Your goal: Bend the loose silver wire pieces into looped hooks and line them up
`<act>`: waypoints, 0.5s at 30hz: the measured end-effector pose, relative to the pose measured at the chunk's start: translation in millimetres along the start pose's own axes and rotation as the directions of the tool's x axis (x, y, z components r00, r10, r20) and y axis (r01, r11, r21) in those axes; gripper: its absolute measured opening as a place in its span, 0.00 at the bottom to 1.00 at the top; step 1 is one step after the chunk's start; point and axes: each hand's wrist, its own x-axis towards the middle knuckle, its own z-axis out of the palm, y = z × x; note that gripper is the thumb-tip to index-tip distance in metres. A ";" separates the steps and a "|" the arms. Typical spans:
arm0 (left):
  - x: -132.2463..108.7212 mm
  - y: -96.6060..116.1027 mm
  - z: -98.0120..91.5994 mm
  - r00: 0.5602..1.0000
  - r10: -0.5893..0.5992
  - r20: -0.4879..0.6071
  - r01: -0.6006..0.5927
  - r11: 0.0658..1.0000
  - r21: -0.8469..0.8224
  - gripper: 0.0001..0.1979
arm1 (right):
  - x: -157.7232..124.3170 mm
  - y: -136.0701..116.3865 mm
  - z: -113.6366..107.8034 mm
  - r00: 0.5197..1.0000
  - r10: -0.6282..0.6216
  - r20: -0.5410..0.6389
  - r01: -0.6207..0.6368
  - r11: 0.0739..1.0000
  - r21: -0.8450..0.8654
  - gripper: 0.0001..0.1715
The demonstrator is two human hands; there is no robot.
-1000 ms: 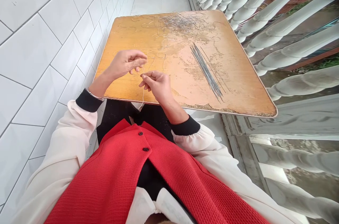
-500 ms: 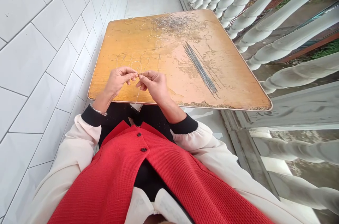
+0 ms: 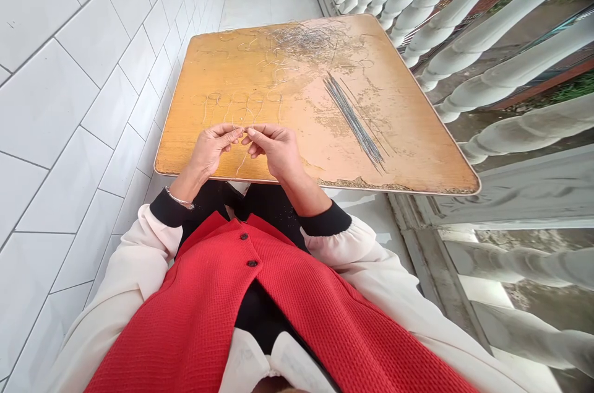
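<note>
I sit at a square wooden board (image 3: 408, 151), its orange veneer worn pale and flaking on the side towards my right hand, with a white tiled wall (image 3: 83, 96) beyond my left hand and a row of white balusters (image 3: 492, 21) off past my right. My red waistcoat (image 3: 223, 319) fills the bottom of my view. Both forearms angle inward from cream sleeves with black cuffs (image 3: 327, 223), and a thin metal bangle (image 3: 180, 200) sits on my left wrist. My left hand (image 3: 211, 148) and right hand (image 3: 273, 148) hover close together just above the near edge of the board, palms turned towards each other and downward. The fingertips of my left hand (image 3: 236, 130) meet those of my right hand (image 3: 248, 132) in a tight pinch, thumbs pressed against forefingers, while my other fingers curl loosely. Between the two pinches I hold a thin pale strand of wire (image 3: 241, 165), which hangs down below my hands towards the board. Just ahead of my fingertips lies a row of small wire loops (image 3: 236, 98), and farther off sits a tangled heap of wire (image 3: 306, 40). To the right of my right hand lies a bundle of straight thin metal rods (image 3: 355, 124).
</note>
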 end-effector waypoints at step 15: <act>-3.2 24.8 5.2 0.955 0.292 0.051 -0.241 0.663 0.709 0.08 | -3.5 0.0 5.1 0.999 -0.017 -0.050 0.007 0.981 -0.194 0.13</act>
